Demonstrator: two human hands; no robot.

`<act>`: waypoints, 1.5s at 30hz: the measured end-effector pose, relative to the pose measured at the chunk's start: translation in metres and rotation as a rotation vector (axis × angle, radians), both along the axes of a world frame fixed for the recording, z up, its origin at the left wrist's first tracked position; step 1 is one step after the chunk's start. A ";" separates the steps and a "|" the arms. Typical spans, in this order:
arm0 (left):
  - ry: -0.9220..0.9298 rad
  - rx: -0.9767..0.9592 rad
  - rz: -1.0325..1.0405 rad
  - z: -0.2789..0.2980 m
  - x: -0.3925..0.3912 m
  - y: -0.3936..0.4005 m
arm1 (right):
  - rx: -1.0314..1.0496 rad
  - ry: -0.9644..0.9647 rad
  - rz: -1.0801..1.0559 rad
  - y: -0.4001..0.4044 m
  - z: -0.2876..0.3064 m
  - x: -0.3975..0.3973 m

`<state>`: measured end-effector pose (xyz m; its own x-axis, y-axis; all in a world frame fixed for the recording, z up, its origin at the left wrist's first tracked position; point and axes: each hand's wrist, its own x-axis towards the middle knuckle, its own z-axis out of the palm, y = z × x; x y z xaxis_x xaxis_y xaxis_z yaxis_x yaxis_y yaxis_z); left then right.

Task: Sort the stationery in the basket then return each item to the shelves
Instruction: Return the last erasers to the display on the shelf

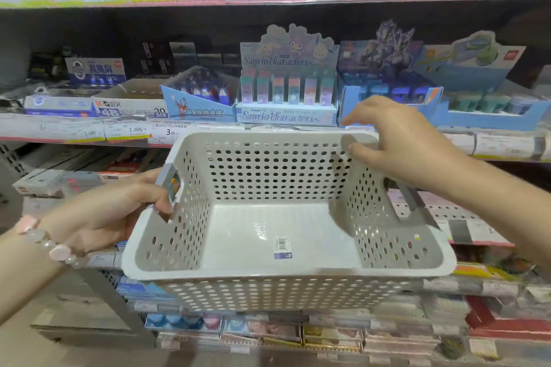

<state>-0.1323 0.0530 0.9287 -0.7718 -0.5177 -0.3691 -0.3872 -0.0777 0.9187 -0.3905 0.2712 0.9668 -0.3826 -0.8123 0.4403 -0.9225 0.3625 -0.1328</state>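
We've got the basket (pixel 286 217) empty, held up in front of the shelves (pixel 268 0), left hand (pixel 119 208) clenched on its left handle, right hand (pixel 399 140) loose over the far-right corner gripping nothing, so one-handed it may tip.

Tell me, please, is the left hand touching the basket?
Touching. The head view shows the left hand with its fingers curled around the handle on the left side of the basket, with no gap between them.
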 end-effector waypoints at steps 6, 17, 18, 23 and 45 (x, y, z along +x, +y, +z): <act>0.034 0.015 0.037 -0.021 0.016 0.003 | 0.157 -0.067 -0.066 0.013 -0.047 0.030; -0.002 0.012 0.016 -0.079 0.102 -0.012 | -0.034 -0.441 -0.169 0.017 -0.135 0.111; -0.018 -0.005 0.019 -0.087 0.114 -0.015 | -0.029 -0.471 -0.212 0.016 -0.141 0.125; -0.071 -0.067 0.066 -0.131 0.164 -0.030 | -0.057 -0.660 -0.297 0.003 -0.190 0.173; -0.255 -0.014 0.121 -0.541 0.189 -0.087 | 0.002 -0.883 -0.478 -0.058 -0.581 0.200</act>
<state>0.0565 -0.0342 0.3874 -0.5872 -0.6070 -0.5354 -0.5947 -0.1252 0.7941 -0.1910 0.2134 0.3858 -0.8578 -0.4885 -0.1598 -0.2513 0.6698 -0.6988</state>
